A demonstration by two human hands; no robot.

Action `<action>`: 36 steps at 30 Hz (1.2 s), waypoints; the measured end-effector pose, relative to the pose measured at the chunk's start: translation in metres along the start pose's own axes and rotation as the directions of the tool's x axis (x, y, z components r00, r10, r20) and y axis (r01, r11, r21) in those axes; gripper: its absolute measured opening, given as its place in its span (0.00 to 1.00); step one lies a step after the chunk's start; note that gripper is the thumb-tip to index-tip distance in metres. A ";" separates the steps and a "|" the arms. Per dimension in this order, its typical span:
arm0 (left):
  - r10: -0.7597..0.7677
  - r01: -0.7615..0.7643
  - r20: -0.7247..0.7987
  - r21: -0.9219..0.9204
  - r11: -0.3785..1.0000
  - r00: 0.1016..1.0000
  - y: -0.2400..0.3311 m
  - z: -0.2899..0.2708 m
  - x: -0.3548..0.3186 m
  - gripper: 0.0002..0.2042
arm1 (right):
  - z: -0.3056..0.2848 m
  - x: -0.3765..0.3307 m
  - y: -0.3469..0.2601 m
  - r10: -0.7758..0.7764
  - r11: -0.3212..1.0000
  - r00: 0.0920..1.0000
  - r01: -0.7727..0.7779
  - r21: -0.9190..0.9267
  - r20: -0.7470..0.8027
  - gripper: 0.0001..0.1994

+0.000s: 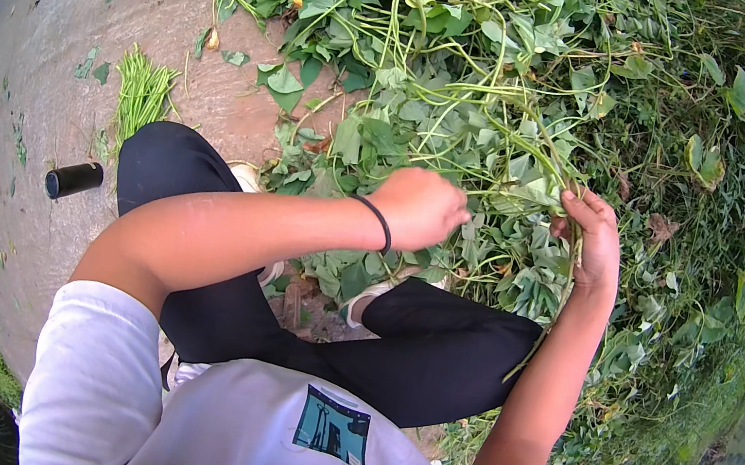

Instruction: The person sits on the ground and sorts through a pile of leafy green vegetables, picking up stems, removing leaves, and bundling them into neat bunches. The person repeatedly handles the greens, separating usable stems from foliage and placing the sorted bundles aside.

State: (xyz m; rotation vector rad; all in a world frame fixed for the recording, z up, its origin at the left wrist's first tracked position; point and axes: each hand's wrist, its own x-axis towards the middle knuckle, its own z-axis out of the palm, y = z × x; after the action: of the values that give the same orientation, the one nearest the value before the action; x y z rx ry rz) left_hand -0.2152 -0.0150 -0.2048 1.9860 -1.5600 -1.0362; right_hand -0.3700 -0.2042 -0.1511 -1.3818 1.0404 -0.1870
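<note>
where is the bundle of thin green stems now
In the head view, the bundle of thin green stems lies on the pale ground at upper left, just beyond the black-trousered left knee and above a black cylinder.

Here at head height, left fisheye of the pair, staring steeply down, shirt (230, 435) looming closest, left hand (420, 211) and right hand (596, 238) farther off, ground (32, 87) curving toward the edges

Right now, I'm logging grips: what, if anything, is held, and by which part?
The right hand holds a vine by its stem; whether the left hand holds anything is unclear.
</note>
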 end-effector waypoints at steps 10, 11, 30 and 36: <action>0.322 -0.150 -0.383 0.415 0.897 0.866 -0.046 -0.072 0.047 0.10 | 0.015 -0.011 -0.005 -0.052 0.964 0.968 0.113 -0.242 0.247 0.19; 0.291 -0.109 -0.398 0.421 0.900 0.870 -0.052 -0.077 0.046 0.10 | -0.003 0.002 0.004 -0.014 0.884 0.983 0.098 -0.457 0.185 0.24; 0.164 -0.130 -0.122 0.247 0.960 0.979 -0.070 -0.087 0.038 0.13 | -0.048 -0.028 -0.021 -0.490 0.580 0.860 0.441 -0.685 0.139 0.11; 0.225 -0.229 0.072 0.053 0.972 0.972 -0.074 -0.085 0.037 0.14 | -0.077 -0.043 -0.016 -0.236 0.913 0.968 0.253 -0.319 0.090 0.11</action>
State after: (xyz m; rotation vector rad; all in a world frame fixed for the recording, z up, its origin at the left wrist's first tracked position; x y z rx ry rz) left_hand -0.0994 -0.0395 -0.2143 1.7749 -1.8250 -0.9802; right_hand -0.4408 -0.2343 -0.1045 -1.8139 0.8803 -0.1669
